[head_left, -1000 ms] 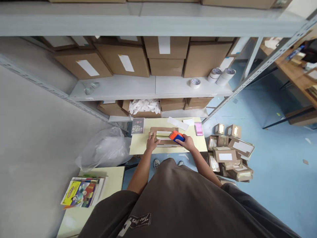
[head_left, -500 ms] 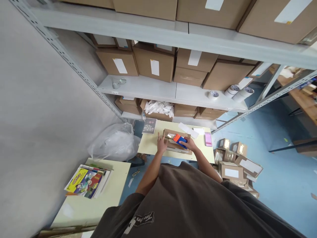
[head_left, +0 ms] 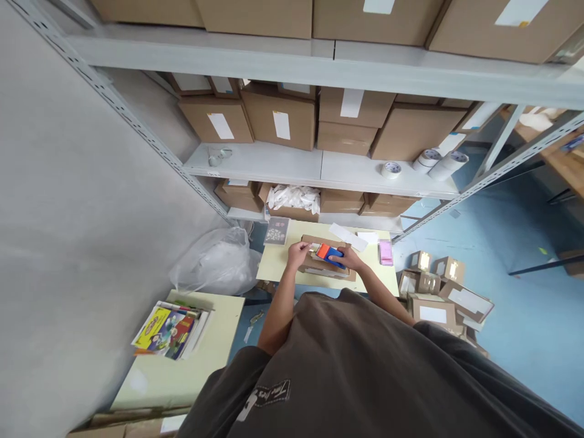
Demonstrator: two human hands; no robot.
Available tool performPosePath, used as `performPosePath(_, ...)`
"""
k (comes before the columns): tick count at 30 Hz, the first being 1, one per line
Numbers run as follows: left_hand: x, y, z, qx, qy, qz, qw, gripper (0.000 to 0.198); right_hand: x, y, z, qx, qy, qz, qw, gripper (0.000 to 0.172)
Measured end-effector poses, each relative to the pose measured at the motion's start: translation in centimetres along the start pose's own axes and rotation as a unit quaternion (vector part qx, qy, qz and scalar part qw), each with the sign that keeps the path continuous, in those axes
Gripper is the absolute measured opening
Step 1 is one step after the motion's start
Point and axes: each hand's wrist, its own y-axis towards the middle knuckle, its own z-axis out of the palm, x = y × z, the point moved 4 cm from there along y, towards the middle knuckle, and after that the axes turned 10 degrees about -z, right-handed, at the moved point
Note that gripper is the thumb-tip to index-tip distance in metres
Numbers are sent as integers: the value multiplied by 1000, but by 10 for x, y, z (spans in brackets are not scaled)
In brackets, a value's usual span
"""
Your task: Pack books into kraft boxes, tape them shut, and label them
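My right hand (head_left: 349,258) is closed around the blue end of a small blue-and-orange boxy item (head_left: 329,253). Its orange end points left, over a flat brown cardboard box (head_left: 314,265). My left hand (head_left: 298,254) is pinched at the box's left side, close to the orange end. A small pale, shiny bit shows by those fingertips, too small to name. The cardboard box lies on a pale yellow table (head_left: 274,266), partly covered by both hands and the item.
A dark patterned booklet (head_left: 276,231), white paper strips (head_left: 348,236) and a pink pack (head_left: 385,252) lie around the box. Behind stands a grey shelf (head_left: 278,159) with cartons and tape rolls (head_left: 391,170). Small boxes (head_left: 431,310) are piled right; a plastic bag (head_left: 216,261) sits left.
My left hand's fingers, spread over the box's left edge before, have come together in a pinch near the orange end. My right hand keeps its hold on the blue-and-orange item.
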Motion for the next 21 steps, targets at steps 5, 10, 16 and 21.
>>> performPosePath(5,-2,-5,-30,-109,58,0,992,23,7,5,-10,29,-84,0,996,62)
performPosePath(10,11,10,-82,-163,108,-37,980,24,-16,-14,-31,31,-118,51,991,61)
performPosePath(16,34,42,-86,-112,107,-107,982,23,-25,-13,-35,46,-111,72,990,60)
performPosePath(21,63,62,-70,-69,77,-191,976,23,-24,3,-31,55,-138,97,984,58)
